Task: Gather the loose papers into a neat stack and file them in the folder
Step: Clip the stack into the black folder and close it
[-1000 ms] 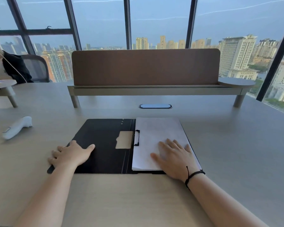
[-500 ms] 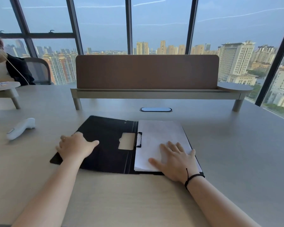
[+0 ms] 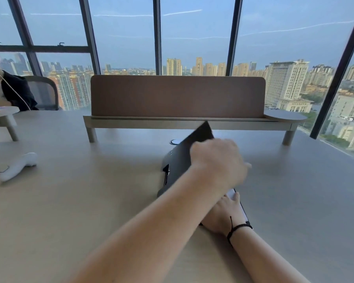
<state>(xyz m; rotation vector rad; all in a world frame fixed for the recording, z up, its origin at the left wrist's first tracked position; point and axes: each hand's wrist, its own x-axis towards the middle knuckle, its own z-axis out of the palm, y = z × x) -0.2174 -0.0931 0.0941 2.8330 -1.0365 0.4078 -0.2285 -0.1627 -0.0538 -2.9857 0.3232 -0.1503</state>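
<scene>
**Folder cover raised over the papers**

Nearest, the right hand (image 3: 225, 213) lies on the white papers (image 3: 231, 194), low on the sheet toward the table's near edge; its fingers run under the crossing left forearm, so whether they are spread or together cannot be told. Only a sliver of paper shows beside that hand, on the folder's black right half.

Above it, the left hand (image 3: 217, 160) reaches across and grips the black folder (image 3: 182, 160) cover, fingers clamped on its edge; the hand is motion-blurred. The cover stands tilted up from the table (image 3: 90, 201), its top corner pointing toward the far edge, its clip visible near the spine.

Farther left lies a white handheld device (image 3: 18, 166). Beyond, a brown divider panel (image 3: 178, 97) stands on a low shelf.
</scene>
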